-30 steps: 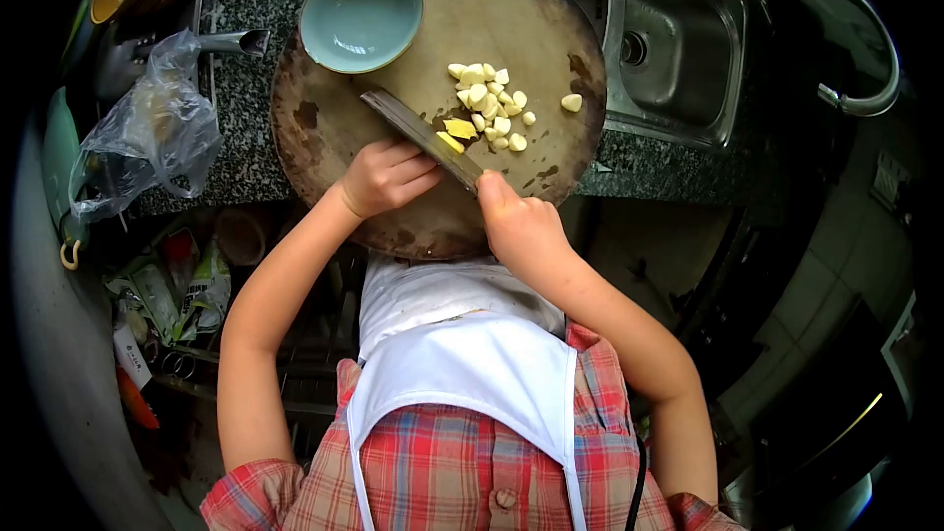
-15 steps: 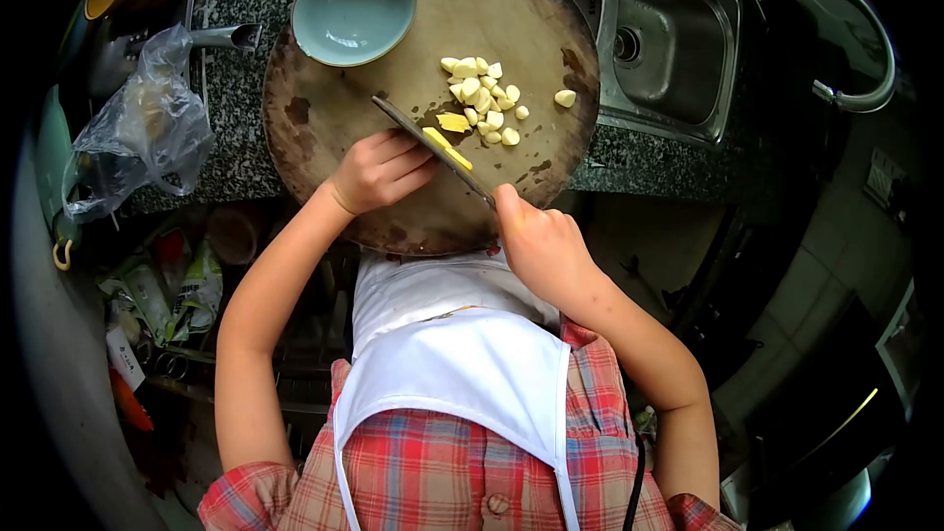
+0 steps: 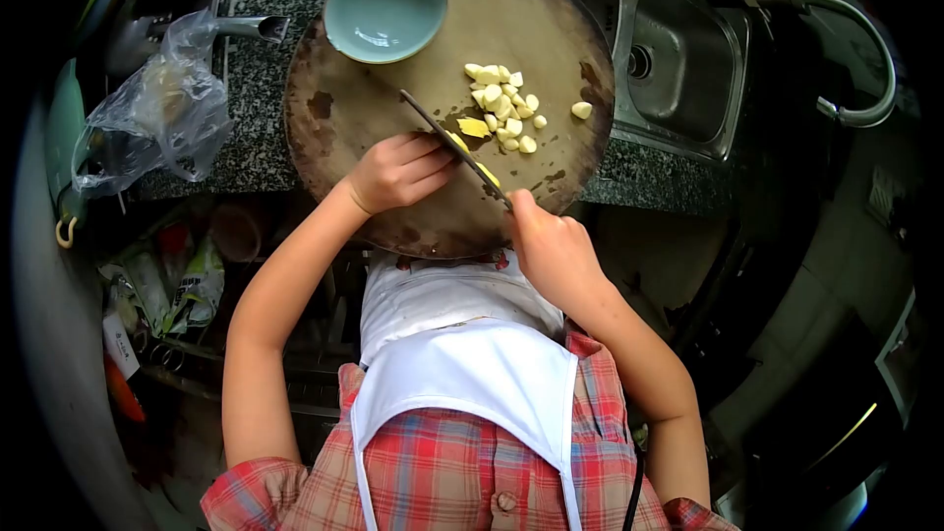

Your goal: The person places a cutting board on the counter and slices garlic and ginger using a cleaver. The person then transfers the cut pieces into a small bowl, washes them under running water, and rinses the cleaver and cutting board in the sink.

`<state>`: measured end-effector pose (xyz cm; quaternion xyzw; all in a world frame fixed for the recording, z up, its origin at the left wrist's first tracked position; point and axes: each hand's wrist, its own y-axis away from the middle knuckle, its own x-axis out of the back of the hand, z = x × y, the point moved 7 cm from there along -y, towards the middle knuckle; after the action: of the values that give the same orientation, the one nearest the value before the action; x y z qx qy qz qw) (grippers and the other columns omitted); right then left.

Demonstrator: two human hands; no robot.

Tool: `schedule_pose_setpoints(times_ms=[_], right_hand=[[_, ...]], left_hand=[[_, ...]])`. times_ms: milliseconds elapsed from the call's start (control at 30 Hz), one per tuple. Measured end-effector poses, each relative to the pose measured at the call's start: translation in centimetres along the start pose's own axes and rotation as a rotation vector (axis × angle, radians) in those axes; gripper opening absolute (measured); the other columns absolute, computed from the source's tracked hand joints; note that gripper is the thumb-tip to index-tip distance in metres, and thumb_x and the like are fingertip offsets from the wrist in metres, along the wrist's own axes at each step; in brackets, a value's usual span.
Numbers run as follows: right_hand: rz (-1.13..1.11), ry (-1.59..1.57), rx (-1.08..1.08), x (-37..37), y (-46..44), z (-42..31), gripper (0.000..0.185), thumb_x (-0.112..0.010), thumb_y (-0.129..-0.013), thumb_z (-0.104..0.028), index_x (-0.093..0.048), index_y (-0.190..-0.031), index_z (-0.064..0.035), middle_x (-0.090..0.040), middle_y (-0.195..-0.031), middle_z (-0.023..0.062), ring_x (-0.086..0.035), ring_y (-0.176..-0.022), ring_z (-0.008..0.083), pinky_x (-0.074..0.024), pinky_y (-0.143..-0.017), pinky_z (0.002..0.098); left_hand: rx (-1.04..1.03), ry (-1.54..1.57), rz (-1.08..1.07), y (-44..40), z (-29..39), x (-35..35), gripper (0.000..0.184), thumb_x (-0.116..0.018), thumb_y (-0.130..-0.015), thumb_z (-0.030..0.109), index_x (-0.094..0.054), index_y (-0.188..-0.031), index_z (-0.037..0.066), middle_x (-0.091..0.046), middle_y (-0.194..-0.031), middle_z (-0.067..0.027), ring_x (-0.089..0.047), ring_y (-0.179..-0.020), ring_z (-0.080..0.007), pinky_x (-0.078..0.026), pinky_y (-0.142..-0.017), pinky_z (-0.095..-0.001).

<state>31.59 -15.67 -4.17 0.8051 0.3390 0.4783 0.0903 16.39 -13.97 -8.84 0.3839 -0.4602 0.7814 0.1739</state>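
My right hand is closed around the handle end of a kitchen knife, whose blade stands on edge, slanting across a round wooden chopping board. My left hand lies left of the blade, its fingers curled with their tips close against it. Whatever is under those fingers is hidden. Along the blade's far side show yellow slices that look like ginger, partly covered by the knife. A loose yellow piece lies just beyond. Several peeled garlic cloves form a pile behind it, with one clove apart to the right.
A pale green bowl sits at the board's back left. Right of the board is a metal sink with a curved faucet. A clear plastic bag lies on the left, near a metal handle over the dark speckled counter.
The view has shifted, so the scene appears farther right. The knife blade now hides more of the yellow slices beside it. Both hands keep their holds.
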Motion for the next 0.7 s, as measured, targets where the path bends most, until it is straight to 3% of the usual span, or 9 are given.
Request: schedule_pose_setpoints(times_ms=[167, 467, 700], right_hand=[[-0.079, 0.025, -0.060, 0.3, 0.7, 0.1, 0.018, -0.050, -0.080, 0.000, -0.038, -0.093, -0.0025, -0.060, -0.072, 0.0199, -0.061, -0.060, 0.0404, -0.0484, -0.051, 0.0488], [-0.016, 0.098, -0.051, -0.3, 0.2, -0.7, 0.017, -0.050, -0.080, 0.000, -0.038, -0.092, -0.0014, -0.061, -0.071, 0.0192, -0.061, -0.060, 0.0406, -0.0504, -0.051, 0.0496], [0.004, -0.017, -0.043, -0.3, -1.2, 2.2, 0.016, -0.050, -0.092, -0.010, -0.037, -0.094, -0.0019, -0.057, -0.060, 0.0216, -0.058, -0.056, 0.0429, -0.0458, -0.049, 0.0513]], left_hand=[[-0.002, -0.015, -0.014, 0.0, 0.2, 0.0, 0.014, -0.061, -0.068, 0.010, -0.066, -0.081, 0.007, -0.066, -0.092, -0.0041, -0.063, -0.089, -0.0195, -0.054, -0.075, -0.0302], [0.051, 0.042, -0.014, 0.5, -0.3, -0.6, 0.015, -0.061, -0.067, 0.010, -0.066, -0.081, 0.006, -0.066, -0.091, -0.0040, -0.063, -0.088, -0.0187, -0.055, -0.070, -0.0300], [0.028, 0.008, 0.039, -0.9, -0.4, 0.2, 0.012, -0.060, -0.067, 0.008, -0.063, -0.078, 0.006, -0.065, -0.091, -0.0047, -0.063, -0.090, -0.0188, -0.054, -0.070, -0.0286]])
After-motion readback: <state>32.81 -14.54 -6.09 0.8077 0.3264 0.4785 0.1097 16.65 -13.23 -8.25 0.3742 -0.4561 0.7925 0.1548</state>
